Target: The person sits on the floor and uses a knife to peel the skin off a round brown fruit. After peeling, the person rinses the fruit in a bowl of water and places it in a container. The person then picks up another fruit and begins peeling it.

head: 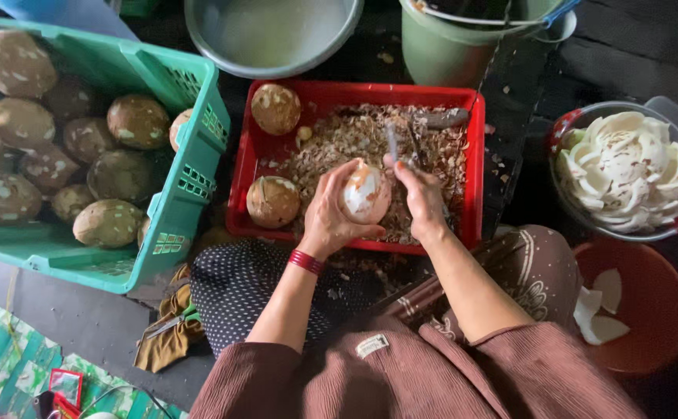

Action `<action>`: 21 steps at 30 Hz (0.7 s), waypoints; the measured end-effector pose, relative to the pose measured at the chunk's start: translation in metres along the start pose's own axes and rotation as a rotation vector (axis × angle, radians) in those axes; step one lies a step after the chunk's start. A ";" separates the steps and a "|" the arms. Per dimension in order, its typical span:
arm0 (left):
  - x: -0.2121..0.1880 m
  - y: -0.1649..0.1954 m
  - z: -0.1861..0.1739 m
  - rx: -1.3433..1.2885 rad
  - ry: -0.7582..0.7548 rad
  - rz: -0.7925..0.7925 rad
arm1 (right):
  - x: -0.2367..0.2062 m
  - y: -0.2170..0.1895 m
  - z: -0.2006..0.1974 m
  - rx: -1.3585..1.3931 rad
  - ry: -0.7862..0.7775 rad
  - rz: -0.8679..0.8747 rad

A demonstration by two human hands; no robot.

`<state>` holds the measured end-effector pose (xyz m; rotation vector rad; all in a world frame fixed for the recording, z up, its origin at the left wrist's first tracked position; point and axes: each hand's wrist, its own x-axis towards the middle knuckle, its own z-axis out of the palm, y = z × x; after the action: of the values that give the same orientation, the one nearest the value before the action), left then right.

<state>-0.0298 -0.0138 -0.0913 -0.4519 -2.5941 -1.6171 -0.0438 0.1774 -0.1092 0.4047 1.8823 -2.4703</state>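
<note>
Both hands point(331, 213) point(423, 198) around coconut point(367, 194)

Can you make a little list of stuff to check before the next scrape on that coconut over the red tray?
1. Left hand has a firm wrap around the half-peeled coconut: ok.
2. Right hand grips the peeler: ok, though the blade is blurred.
3. Left fingers out of the blade's path: cannot tell, they sit close.
4. Coconut is over the red tray so the brown shavings fall inside: ok.
5. Bowl of peeled white pieces has room for more: not ok, it is heaped.
6. Unpeeled coconuts in the green crate near the left hand: ok.
</note>
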 end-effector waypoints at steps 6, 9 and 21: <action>0.000 0.009 0.009 0.152 0.061 -0.134 | -0.001 -0.007 0.007 -0.154 0.090 0.183; 0.002 0.013 0.012 0.223 0.042 -0.168 | -0.023 -0.006 0.020 -0.734 0.174 -0.306; -0.002 0.018 0.019 0.356 0.156 -0.043 | -0.009 0.015 0.021 -0.753 0.120 -0.598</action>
<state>-0.0205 0.0096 -0.0841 -0.2373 -2.7022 -1.1100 -0.0366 0.1516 -0.1162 -0.0539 3.1174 -1.7293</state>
